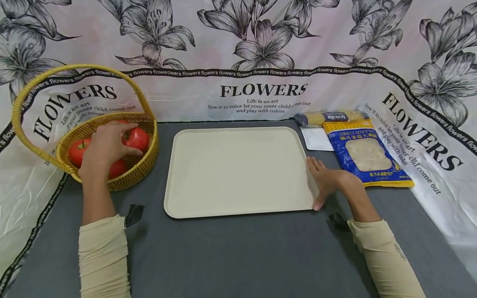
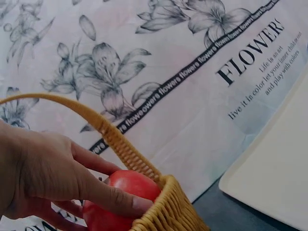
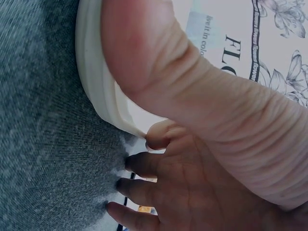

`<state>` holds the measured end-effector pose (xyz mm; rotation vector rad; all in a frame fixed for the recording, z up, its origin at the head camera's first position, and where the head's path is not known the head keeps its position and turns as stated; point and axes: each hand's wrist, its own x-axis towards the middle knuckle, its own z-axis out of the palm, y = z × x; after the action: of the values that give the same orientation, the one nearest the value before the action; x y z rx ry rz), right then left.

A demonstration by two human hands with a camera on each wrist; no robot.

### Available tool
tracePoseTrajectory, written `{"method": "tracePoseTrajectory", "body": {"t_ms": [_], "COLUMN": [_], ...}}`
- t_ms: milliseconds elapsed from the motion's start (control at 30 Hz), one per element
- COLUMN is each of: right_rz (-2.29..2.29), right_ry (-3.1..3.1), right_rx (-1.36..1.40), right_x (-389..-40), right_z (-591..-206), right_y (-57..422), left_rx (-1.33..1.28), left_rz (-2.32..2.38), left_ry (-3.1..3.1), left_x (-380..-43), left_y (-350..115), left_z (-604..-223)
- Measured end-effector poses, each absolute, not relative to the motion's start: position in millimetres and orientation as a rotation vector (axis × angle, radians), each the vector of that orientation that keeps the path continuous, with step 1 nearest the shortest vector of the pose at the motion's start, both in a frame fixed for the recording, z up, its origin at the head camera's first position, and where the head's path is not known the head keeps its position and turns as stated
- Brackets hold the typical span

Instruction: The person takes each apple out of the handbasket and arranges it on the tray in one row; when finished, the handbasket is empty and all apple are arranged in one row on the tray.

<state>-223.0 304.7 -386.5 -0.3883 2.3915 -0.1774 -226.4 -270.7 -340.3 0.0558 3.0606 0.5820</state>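
My left hand [image 1: 103,145] reaches into a yellow woven basket [image 1: 143,171] at the left of the table. In the left wrist view, its thumb and fingers grip a smooth red tomato [image 2: 134,185] just inside the rim. Another tomato [image 1: 77,152] shows to the left of the hand, and one more [image 1: 118,169] beneath it, partly covered. A cream rectangular tray [image 1: 238,174] lies flat in the middle. My right hand [image 1: 329,180] rests along the tray's right edge, fingers fairly straight, thumb at the near corner. The right wrist view shows the thumb [image 3: 139,48] against the tray's rim.
A blue and yellow orecchiette bag [image 1: 367,153] lies right of the tray, beyond my right hand. Behind it are a long yellowish packet [image 1: 329,118] and a white flat piece [image 1: 316,139]. The basket's tall handle [image 1: 18,111] arches up at the left. Grey cloth [image 1: 238,256] covers the table.
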Motion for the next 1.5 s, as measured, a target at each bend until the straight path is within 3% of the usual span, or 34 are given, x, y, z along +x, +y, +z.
{"method": "tracePoseTrajectory", "body": {"t_ms": [300,667,1167,1500], "right_rz": [-0.153,-0.162,-0.152,-0.155], "right_ry": [2.403,2.419,2.376,2.36], "right_rx": [-0.378,-0.432,-0.365,-0.376], "right_x": [-223.2,-223.4,-226.0,-226.3], "right_z": [-383.9,-379.3,-382.9,-388.3], "right_y": [304.5,308.4,311.3,307.8], "left_rx": [-0.088,0.197,0.78,0.968], "left_rz": [0.694,0.723,0.679,0.531], "left_ry": [3.223,3.286,3.132,2.872], "left_x": [-212.2,-210.5,-281.7,-316.8], "left_y": [-248.9,-177.3,-62.4,8.1], "left_z": [-325.6,-310.0,-299.0,-320.2]}}
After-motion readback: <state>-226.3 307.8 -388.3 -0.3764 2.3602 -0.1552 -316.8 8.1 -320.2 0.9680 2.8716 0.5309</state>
